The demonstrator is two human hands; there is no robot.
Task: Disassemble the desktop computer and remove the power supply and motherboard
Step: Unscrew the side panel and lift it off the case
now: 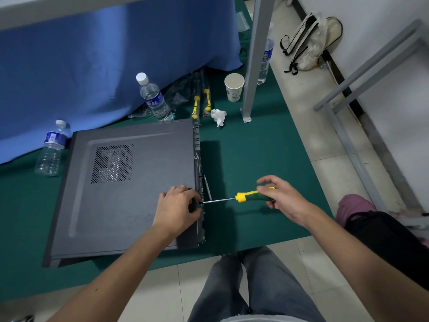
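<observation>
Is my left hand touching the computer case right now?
Touching. The head view shows the left hand resting on the side panel of the computer case, fingers curled over its right rear edge by the screwdriver tip.

a: what sits on the green mat (243, 159)?
b: a capped water bottle (155, 98) stands near the blue cloth (104, 54). a second bottle (51, 148) stands at the left, by the cloth's lower edge.
a: and further right?
b: a paper cup (234, 87) stands just beside a grey metal post (256, 59), with a crumpled white tissue (218, 116) lying in front of the cup. two packaged yellow-handled tools (201, 102) lie side by side between the first bottle and the cup.
a: behind the post?
b: a third bottle (265, 61), partly hidden by it.
a: on the tiled floor (325, 140)?
b: a pale bag with black straps (306, 43) leans at the white wall (394, 43). a grey metal frame (371, 66) stands near it.
</observation>
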